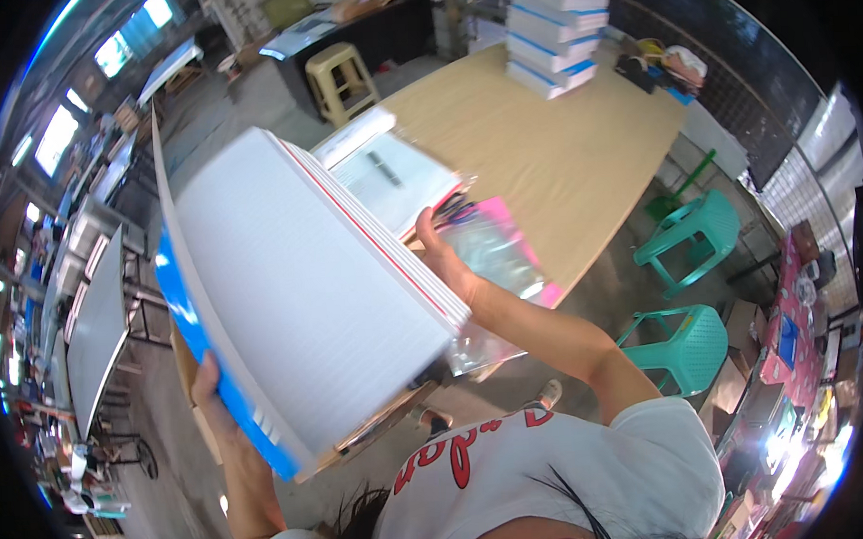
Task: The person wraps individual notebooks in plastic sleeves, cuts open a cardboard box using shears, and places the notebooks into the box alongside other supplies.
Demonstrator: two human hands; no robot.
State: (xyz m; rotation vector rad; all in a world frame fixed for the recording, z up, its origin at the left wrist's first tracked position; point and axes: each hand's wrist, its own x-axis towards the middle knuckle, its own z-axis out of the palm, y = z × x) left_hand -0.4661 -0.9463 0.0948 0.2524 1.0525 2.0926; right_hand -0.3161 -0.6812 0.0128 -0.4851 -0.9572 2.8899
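A thick stack of white, faintly ruled paper (289, 284), with red lines along its side edge, is held tilted in front of me. A blue-and-white cover sheet (181, 297) stands up along its left side. My left hand (213, 396) grips the blue lower part of this cover, its fingers partly hidden behind it. My right hand (443, 264) holds the right side of the stack, thumb up and the other fingers hidden. Beyond that hand lie a white pad with a pen (383, 169) and a clear plastic bag (488, 253) over something pink.
The wooden table (542, 161) carries a pile of blue-and-white paper blocks (555, 37) at its far end. Green stools (686, 351) stand at the right, a beige stool (341, 78) beyond the table. Grey tables (99, 329) line the left.
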